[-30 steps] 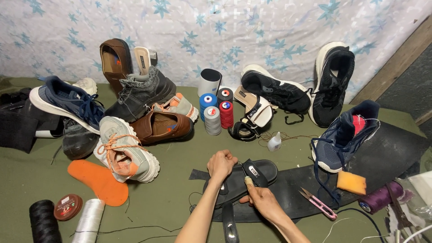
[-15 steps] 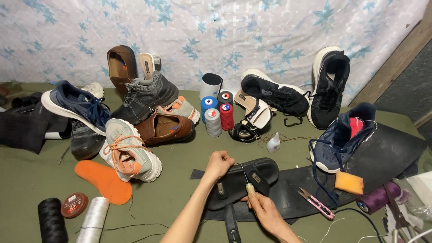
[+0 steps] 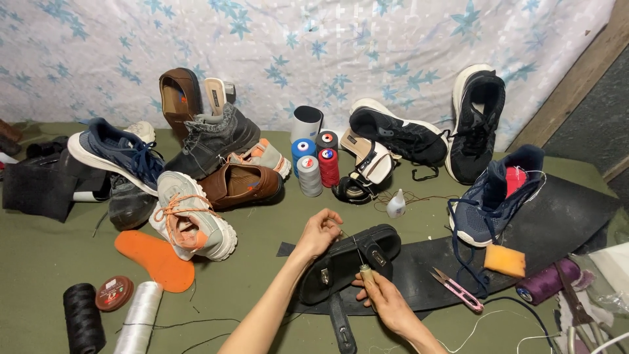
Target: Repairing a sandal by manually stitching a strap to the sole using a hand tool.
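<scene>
A black sandal (image 3: 347, 259) with buckles lies sole-side on a black rubber sheet (image 3: 557, 223) in front of me. My left hand (image 3: 319, 231) pinches a thin thread at the sandal's far edge, fingers closed on it. My right hand (image 3: 383, 298) grips a stitching awl (image 3: 363, 267) with a pale handle, its needle point set against the sandal's middle. The thread runs taut between the two hands above the sandal.
Several shoes stand along the back by a patterned cloth wall: a blue sneaker (image 3: 498, 190), a brown shoe (image 3: 242, 183), a white and orange sneaker (image 3: 193, 219). Thread spools (image 3: 318, 164), a glue bottle (image 3: 396, 204), pink snips (image 3: 457, 290), an orange insole (image 3: 154, 259) and an orange sponge (image 3: 504, 260) lie around.
My left hand has pulled up and back from the sandal, drawing the thread. My right hand has shifted onto the awl over the sandal's middle.
</scene>
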